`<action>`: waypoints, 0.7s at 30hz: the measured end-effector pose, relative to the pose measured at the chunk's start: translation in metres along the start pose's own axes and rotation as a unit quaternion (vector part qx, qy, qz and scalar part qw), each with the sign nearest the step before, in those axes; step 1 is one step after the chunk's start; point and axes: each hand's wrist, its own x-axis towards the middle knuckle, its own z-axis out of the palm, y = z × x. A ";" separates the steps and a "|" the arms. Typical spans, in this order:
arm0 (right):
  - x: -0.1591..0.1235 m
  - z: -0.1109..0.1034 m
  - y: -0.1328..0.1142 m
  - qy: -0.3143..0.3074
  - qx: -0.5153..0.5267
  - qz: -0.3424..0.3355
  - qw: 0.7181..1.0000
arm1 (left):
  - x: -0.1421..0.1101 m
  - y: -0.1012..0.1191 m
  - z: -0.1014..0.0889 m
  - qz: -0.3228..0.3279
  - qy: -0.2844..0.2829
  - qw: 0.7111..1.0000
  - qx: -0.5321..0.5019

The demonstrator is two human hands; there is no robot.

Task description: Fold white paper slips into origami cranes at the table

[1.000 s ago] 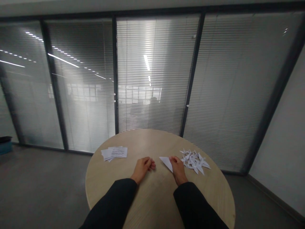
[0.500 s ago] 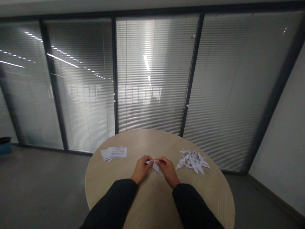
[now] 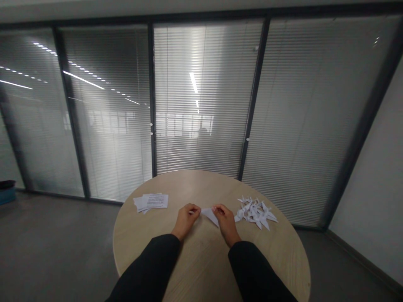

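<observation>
A small folded white paper (image 3: 209,215), pointed at its lower end, shows between my two hands above the middle of the table. My left hand (image 3: 186,219) is closed in a pinch at the paper's left tip, and a bit of white shows between its fingers. Thumb and forefinger of my right hand (image 3: 225,220) pinch the paper's upper right side. Just beyond my right hand lies a pile of folded paper cranes (image 3: 255,213), white with pointed wings. My fingers hide part of the paper's folds.
The round wooden table (image 3: 195,184) carries a small stack of printed paper sheets (image 3: 155,201) at its left side. Behind it stands a glass partition with blinds (image 3: 201,155). A blue container (image 3: 6,193) is on the floor at far left.
My hands have drawn a little apart, the right one moving right. The folded paper has shifted right with it, and more of its surface shows between my hands.
</observation>
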 end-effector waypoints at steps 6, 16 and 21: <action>-0.003 0.003 -0.003 -0.035 0.021 0.024 0.999 | 0.002 -0.005 0.004 -0.026 0.010 0.999 -0.043; -0.006 0.009 -0.009 -0.098 0.061 0.048 0.992 | 0.001 -0.013 0.010 -0.080 -0.055 0.987 -0.125; -0.005 0.008 -0.008 -0.078 0.037 0.073 0.994 | -0.001 -0.012 0.009 -0.085 -0.051 0.984 -0.150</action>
